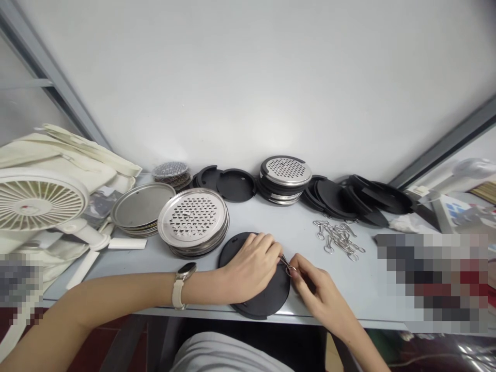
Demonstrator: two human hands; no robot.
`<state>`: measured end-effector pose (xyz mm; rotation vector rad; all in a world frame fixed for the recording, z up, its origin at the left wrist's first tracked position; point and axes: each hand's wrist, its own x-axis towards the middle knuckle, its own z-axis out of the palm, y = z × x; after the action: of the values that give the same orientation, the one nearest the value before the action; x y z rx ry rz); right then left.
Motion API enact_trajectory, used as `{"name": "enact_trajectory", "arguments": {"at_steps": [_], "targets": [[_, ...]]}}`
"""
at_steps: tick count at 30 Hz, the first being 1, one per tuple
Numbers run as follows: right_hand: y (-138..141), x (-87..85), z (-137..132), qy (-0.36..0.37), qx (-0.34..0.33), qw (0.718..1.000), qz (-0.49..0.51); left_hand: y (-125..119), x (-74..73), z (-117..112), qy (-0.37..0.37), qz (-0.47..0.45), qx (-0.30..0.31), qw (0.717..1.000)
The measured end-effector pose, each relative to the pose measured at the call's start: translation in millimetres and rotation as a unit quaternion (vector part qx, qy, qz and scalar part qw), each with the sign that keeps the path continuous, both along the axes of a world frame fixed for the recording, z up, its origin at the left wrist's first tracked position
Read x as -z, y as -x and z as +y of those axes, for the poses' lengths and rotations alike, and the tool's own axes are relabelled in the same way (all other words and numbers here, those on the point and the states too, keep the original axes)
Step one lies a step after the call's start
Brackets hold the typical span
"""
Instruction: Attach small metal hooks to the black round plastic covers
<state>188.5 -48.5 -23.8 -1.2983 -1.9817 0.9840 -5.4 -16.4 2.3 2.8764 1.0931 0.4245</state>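
Pale grey tabletop (364,289) set against a plain white wall (248,77) bears a stack of round, perforated silver metal grater plates (196,219) and, at right, a loose pile of looped silver wire pieces (339,238). Near the front edge, a person's right hand (320,294) pinches a single small, looped silver wire clip (290,269) between thumb and fingers, at the right side of a flat, round black disc (269,297). The left hand (251,266) curls over the disc, its fingertips meeting the clip's other end, though whether they grip it cannot be told.
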Motion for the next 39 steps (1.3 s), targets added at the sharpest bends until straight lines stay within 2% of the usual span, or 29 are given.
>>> {"name": "enact_trajectory", "arguments": {"at_steps": [10, 18, 32, 39], "targets": [[3.9, 1.7, 1.5, -0.003, 0.012, 1.000, -0.009, 1.3, 0.6, 0.0, 0.012, -0.010, 0.016, 1.000], [3.5, 1.8, 4.5, -0.018, 0.013, 0.999, -0.024, 2.6, 1.5, 0.2, 0.060, -0.049, 0.015, 0.997], [1.5, 1.0, 3.5, -0.011, -0.001, 1.000, -0.012, -1.5, -2.9, -4.0, 0.057, -0.116, 0.006, 0.992], [1.5, 1.9, 3.6, -0.019, -0.002, 1.000, -0.010, -2.7, -1.6, -3.6, 0.054, -0.116, 0.009, 0.992]]}}
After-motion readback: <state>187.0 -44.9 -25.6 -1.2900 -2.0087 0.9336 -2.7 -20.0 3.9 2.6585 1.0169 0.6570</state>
